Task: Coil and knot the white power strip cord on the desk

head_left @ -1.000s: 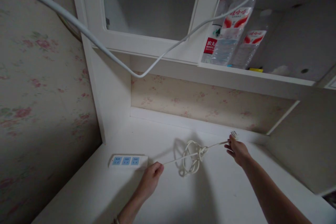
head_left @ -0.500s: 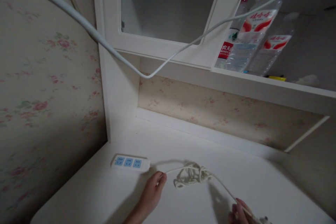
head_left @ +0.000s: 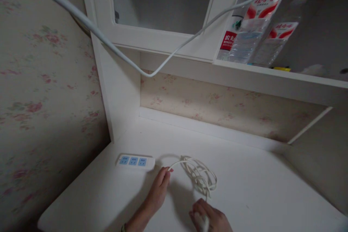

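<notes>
A white power strip [head_left: 136,162] with three blue socket faces lies on the white desk at the left. Just to its right, my left hand [head_left: 160,185] pinches the strip's cream cord close to the strip. Loose loops of the power cord [head_left: 199,174] rest on the desk between and beyond my hands. At the bottom, my right hand [head_left: 208,215] is closed around another stretch of the cord, which runs up into the loops. A thick white part sticks out of this fist; its shape is partly hidden by my fingers.
A thick white cable [head_left: 108,41] hangs across the view in front of the cabinet [head_left: 163,38]. Several plastic bottles [head_left: 261,18] stand on the shelf [head_left: 285,78] at the upper right. Floral wallpaper [head_left: 49,116] covers the wall at left. The desk surface [head_left: 252,185] extends right.
My right hand has moved left, toward my left hand, with its part of the cord. The loops have spread and shifted. My left hand keeps its pinch, slightly farther up in view.
</notes>
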`<action>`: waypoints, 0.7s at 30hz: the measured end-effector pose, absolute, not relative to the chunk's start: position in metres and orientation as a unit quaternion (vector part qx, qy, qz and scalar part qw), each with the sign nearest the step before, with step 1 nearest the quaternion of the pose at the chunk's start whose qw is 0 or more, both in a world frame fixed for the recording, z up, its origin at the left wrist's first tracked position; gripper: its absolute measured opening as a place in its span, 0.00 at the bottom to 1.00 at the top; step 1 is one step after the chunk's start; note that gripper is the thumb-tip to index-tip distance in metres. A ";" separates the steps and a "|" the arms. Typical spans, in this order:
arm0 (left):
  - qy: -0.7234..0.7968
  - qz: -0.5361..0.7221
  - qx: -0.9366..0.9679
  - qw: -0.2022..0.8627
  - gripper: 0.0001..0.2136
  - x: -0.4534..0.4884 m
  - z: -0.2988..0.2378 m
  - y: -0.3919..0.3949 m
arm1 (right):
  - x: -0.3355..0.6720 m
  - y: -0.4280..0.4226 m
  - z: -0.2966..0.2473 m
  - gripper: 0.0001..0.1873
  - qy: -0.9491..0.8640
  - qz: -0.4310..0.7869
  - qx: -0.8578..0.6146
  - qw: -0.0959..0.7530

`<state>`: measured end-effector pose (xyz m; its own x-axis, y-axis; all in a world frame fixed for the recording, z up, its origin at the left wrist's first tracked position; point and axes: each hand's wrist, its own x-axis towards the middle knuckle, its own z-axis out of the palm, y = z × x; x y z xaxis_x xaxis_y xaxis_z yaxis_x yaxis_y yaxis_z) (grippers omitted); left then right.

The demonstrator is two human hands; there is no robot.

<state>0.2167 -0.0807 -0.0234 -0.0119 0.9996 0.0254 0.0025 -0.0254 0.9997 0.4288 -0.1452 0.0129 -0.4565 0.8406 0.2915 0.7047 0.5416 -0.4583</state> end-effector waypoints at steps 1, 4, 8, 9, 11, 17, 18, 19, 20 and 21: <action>0.492 0.508 0.507 0.492 0.23 0.217 -0.026 -0.081 | 0.418 -0.143 0.011 0.07 -0.867 0.108 -0.439 0.209; 0.478 0.504 0.512 0.506 0.24 0.218 -0.032 -0.079 | 0.384 -0.132 0.016 0.07 -0.862 0.110 -0.467 0.162; 0.480 0.513 0.541 0.462 0.19 0.218 -0.035 -0.076 | 0.351 -0.112 0.034 0.16 -0.749 0.246 -0.548 0.279; 0.483 0.514 0.557 0.439 0.17 0.218 -0.035 -0.076 | 0.346 -0.106 0.038 0.18 -0.717 0.287 -0.558 0.305; 0.484 0.512 0.585 0.402 0.15 0.220 -0.033 -0.075 | 0.338 -0.095 0.040 0.21 -0.661 0.362 -0.560 0.343; 0.464 0.518 0.500 0.516 0.20 0.219 -0.015 -0.077 | 0.321 -0.071 0.033 0.23 -0.568 0.465 -0.545 0.406; 0.457 0.530 0.483 0.526 0.21 0.218 -0.013 -0.078 | 0.319 -0.068 0.031 0.23 -0.559 0.472 -0.546 0.409; 0.453 0.545 0.469 0.528 0.21 0.216 -0.011 -0.078 | 0.317 -0.066 0.029 0.24 -0.551 0.479 -0.546 0.410; 0.454 0.557 0.457 0.524 0.22 0.215 -0.011 -0.079 | 0.316 -0.065 0.028 0.24 -0.545 0.489 -0.543 0.411; 0.456 0.565 0.451 0.518 0.22 0.214 -0.012 -0.079 | 0.315 -0.064 0.027 0.24 -0.539 0.499 -0.536 0.415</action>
